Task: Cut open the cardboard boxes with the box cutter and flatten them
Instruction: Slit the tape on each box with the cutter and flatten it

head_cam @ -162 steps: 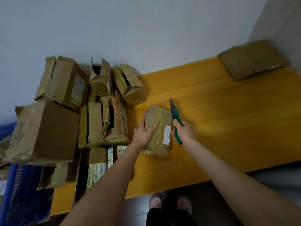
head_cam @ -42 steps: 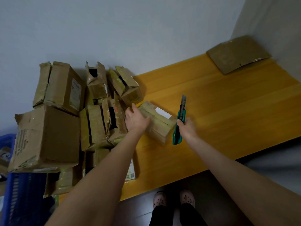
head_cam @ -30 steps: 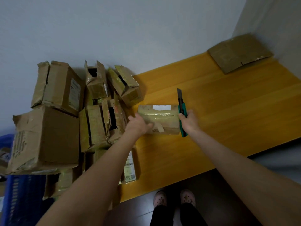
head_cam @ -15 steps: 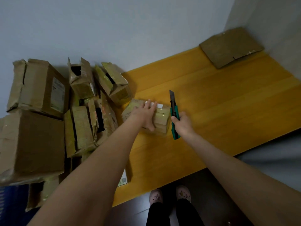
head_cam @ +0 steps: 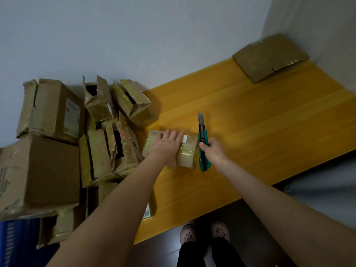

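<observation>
A small taped cardboard box point(head_cam: 187, 155) lies on the yellow wooden table point(head_cam: 260, 132), near its left part. My left hand point(head_cam: 168, 144) rests flat on top of the box with fingers spread, pressing it down. My right hand point(head_cam: 212, 152) grips a green box cutter point(head_cam: 202, 143) just right of the box. Its blade is extended and points away from me, along the box's right end.
A pile of several worn cardboard boxes point(head_cam: 67, 143) fills the table's left side. A flattened box point(head_cam: 269, 56) lies at the far right corner by the wall. A blue crate point(head_cam: 11, 241) stands at the lower left. My feet show below the table's front edge.
The small box was turned from lying lengthwise to crosswise on the table. My left hand went from gripping its end to lying flat on top. The cutter stays beside the box's right end.
</observation>
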Tool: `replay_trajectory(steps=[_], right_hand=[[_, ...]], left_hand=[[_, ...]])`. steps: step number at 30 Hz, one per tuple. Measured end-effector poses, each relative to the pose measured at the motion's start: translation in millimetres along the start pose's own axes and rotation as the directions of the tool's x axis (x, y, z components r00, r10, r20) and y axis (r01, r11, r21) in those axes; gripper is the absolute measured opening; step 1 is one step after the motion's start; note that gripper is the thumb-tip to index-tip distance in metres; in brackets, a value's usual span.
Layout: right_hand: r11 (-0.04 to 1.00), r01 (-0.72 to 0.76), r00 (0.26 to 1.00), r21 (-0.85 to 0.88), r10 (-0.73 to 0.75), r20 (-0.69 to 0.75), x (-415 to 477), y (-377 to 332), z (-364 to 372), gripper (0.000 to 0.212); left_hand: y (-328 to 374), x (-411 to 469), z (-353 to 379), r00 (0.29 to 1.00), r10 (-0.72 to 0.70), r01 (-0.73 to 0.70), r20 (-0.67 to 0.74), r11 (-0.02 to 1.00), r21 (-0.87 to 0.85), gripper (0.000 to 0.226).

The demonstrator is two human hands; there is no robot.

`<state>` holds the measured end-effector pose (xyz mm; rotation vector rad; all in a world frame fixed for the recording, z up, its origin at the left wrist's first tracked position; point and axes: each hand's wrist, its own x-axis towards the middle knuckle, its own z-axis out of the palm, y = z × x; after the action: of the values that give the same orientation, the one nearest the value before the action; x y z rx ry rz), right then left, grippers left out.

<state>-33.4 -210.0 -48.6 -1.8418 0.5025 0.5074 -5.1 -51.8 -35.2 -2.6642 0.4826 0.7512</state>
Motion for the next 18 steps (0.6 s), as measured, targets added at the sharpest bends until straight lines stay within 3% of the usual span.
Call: replay_trajectory(steps=[7,11,18], right_hand=[[0.992,0.125,0.987,-0.026,-0.127,-0.096,-30,-2,-16,0.024],[0.969,0.201,0.973,-0.142,-0.214,-0.082,-50,-6,-27,0.034],[0.870,0.311,0.941,-0.383,-0.338,-0.005,-65,-4,-39,0.054]], left_hand=[[1,-23,-3,0.979,-0.086,0.026,-0.184,0.953,-0.303,0.122],[-4,-29,-1,0.973,-0.131,0.031,-0.191,0.890,-0.454,0.126],[-10,-31,0,0.969,-0.164,0.030,-0.185,0.821,-0.570,0.129]])
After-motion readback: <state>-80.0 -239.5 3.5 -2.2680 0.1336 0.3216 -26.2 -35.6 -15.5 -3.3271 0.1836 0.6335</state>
